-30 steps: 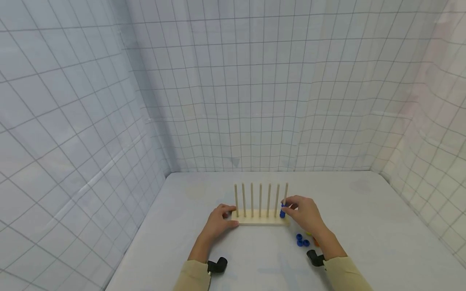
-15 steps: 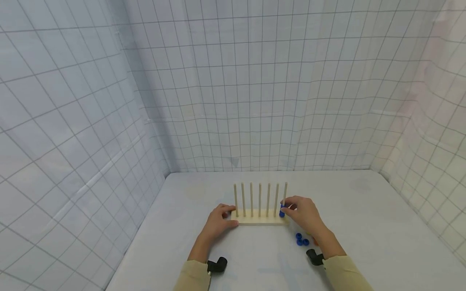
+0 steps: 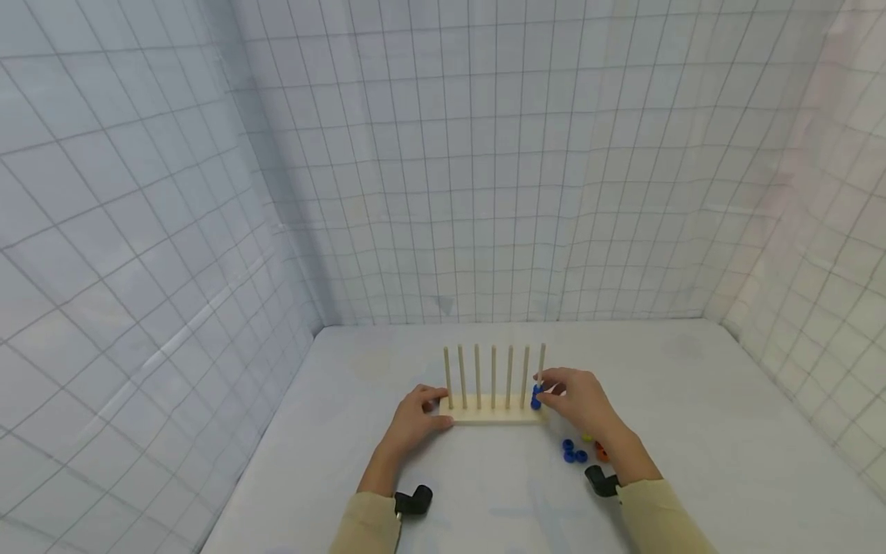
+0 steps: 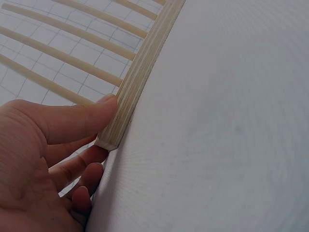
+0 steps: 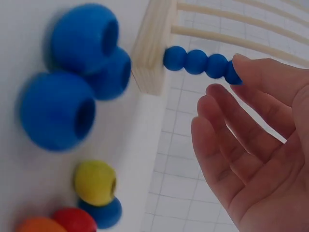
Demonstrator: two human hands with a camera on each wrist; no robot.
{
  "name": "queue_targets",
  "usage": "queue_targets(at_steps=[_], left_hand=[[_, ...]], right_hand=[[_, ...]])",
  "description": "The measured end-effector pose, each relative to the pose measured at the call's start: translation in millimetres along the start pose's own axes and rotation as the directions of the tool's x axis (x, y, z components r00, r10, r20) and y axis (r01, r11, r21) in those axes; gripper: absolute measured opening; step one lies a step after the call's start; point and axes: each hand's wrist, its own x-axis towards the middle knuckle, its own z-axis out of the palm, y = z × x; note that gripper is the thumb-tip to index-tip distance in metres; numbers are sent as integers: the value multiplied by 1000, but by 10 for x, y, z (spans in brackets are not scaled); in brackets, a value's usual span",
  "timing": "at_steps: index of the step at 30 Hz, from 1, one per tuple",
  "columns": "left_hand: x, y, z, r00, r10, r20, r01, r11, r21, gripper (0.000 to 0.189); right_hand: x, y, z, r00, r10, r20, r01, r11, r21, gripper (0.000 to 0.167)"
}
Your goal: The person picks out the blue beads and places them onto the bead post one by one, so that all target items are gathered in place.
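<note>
A pale wooden base point(image 3: 493, 416) with several upright pegs lies across the middle of the white table in the head view. My left hand point(image 3: 411, 422) grips its left end, thumb point(image 4: 89, 118) on the near edge and fingers behind and beneath. At the other end, the rightmost peg carries a short stack of blue beads point(image 5: 195, 62). My right hand point(image 3: 580, 400) pinches the outermost blue bead point(image 5: 233, 75) of that stack between thumb and forefinger. The other right fingers are spread loosely and hold nothing.
Loose blue beads point(image 3: 570, 452) lie near the right forearm. Beside them are a yellow bead point(image 5: 95, 182), a red bead point(image 5: 76, 221) and an orange bead point(image 5: 42, 226). Grid-patterned cloth point(image 3: 443, 192) walls the table at the back and sides.
The head view has tilted slightly. Slightly more of the red and orange beads shows beside the right wrist. Both hands keep their places at the two ends of the base.
</note>
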Motion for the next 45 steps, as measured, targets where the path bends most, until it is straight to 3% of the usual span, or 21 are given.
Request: queue_targets(at_steps=[7, 21, 32, 45], left_hand=[[18, 18, 5, 1000, -11, 0, 11, 1000, 7, 55], [28, -3, 1, 1000, 18, -7, -18, 1000, 25, 54], [24, -15, 8, 1000, 29, -1, -29, 999, 18, 55], [27, -7, 6, 1000, 31, -3, -31, 999, 10, 53]], right_hand=[[4, 82, -162, 999, 30, 35, -28, 998, -58, 30], [-162, 365, -439, 991, -6, 136, 24, 991, -134, 23], [-343, 501, -519, 977, 73, 199, -44, 988, -148, 20], [-412, 531, -502, 954, 150, 260, -120, 984, -129, 20]])
